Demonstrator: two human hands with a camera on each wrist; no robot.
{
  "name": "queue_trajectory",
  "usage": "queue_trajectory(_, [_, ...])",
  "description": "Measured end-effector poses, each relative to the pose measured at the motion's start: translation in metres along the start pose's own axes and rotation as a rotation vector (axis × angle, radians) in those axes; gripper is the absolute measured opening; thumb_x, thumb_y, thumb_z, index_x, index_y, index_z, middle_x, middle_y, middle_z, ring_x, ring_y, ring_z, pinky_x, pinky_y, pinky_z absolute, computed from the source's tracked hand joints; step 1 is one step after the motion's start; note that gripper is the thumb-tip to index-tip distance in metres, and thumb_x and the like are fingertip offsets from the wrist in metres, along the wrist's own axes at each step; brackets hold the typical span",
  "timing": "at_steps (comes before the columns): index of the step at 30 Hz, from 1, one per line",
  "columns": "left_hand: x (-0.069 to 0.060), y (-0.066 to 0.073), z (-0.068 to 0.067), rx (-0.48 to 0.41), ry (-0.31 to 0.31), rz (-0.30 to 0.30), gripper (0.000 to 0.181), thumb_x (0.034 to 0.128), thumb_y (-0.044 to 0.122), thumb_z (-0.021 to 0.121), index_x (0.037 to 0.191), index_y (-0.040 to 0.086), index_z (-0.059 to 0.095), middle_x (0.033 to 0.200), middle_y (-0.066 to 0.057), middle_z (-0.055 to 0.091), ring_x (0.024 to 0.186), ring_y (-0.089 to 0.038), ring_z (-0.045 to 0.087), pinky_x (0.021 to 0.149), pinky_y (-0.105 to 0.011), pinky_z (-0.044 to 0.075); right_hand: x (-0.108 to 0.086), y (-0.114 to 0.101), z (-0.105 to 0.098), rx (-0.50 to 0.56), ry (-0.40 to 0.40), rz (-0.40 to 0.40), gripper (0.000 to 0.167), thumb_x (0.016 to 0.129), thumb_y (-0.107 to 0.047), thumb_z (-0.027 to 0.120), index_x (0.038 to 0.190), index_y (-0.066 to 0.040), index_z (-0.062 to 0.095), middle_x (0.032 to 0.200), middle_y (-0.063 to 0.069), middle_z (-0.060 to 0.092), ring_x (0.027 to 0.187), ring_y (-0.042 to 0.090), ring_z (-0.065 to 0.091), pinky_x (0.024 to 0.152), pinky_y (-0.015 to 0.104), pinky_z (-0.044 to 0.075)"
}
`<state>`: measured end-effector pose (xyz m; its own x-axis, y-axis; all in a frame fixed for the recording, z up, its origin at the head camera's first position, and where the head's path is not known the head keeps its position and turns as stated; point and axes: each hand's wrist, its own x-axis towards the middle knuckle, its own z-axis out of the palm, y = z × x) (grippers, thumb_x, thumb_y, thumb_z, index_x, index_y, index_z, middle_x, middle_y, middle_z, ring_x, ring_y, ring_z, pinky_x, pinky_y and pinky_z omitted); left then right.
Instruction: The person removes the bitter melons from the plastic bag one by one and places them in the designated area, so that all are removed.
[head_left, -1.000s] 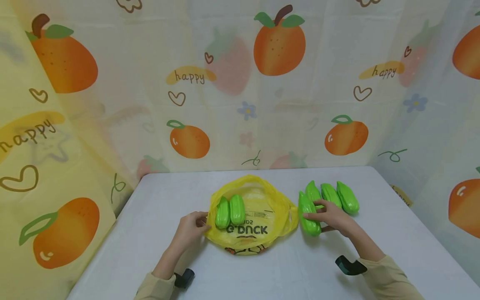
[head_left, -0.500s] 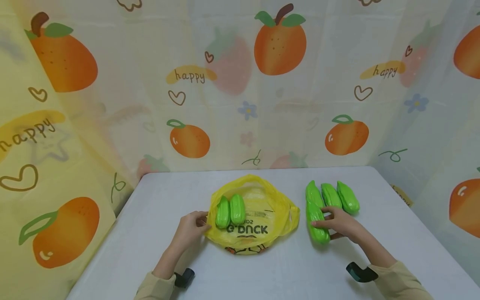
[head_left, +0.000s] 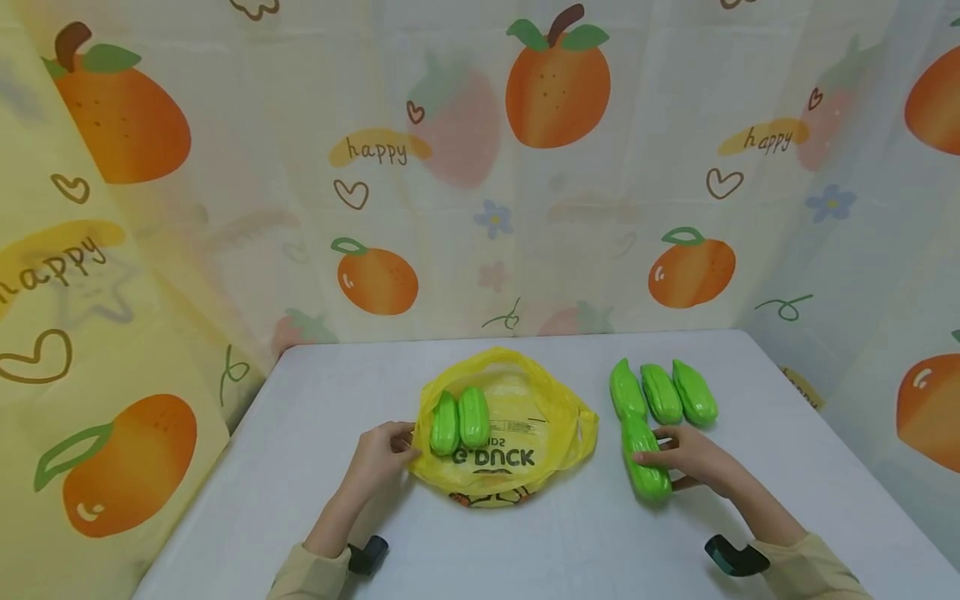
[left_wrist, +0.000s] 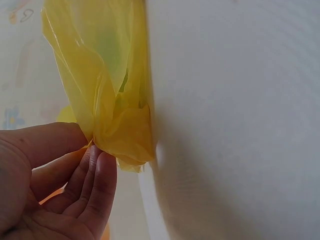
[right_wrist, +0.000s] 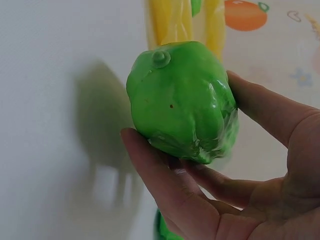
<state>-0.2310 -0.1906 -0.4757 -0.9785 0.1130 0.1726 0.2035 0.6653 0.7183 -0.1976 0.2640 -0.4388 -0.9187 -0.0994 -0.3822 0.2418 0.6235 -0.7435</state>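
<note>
My right hand (head_left: pixel 693 458) grips a long green toy vegetable (head_left: pixel 642 467), with ridged sides and a glossy skin. In the right wrist view its blunt end with a small nub faces the camera, fingers (right_wrist: pixel 172 187) on one side and thumb (right_wrist: pixel 265 107) on the other. A shadow falls on the table beside it. My left hand (head_left: pixel 378 457) pinches the left rim of a yellow plastic bag (head_left: pixel 551 462); the left wrist view shows the film bunched at the fingertips (left_wrist: pixel 102 172). Inside the bag's open mouth lie two green toy vegetables (head_left: pixel 474 418).
Three more green toy vegetables lie at the back right: one (head_left: pixel 626 387) just behind the held one, then a second (head_left: pixel 662 393) and a third (head_left: pixel 694 393) beside it. The white table (head_left: pixel 525 554) ends at a fruit-printed curtain (head_left: pixel 457 225).
My right hand has moved to the right and toward the near edge, away from the bag, still holding the green vegetable. The left hand and the bag stay in place.
</note>
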Motion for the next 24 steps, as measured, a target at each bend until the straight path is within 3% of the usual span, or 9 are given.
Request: queue_trajectory(24, [0.0030, -0.0010, 0.0011, 0.011, -0.006, -0.014, 0.037, 0.0765, 0.004, 0.075, 0.113, -0.001, 0.067, 0.088, -0.006, 0.067, 0.077, -0.014, 0.064, 0.067, -0.027, 0.054, -0.0038, 0.0099, -0.0011, -0.011, -0.002, 0.018, 0.087, 0.083, -0.040, 0.071, 0.134, 0.019, 0.032, 0.133, 0.042, 0.036, 0.111, 0.046, 0.053, 0.075, 0.044, 0.057])
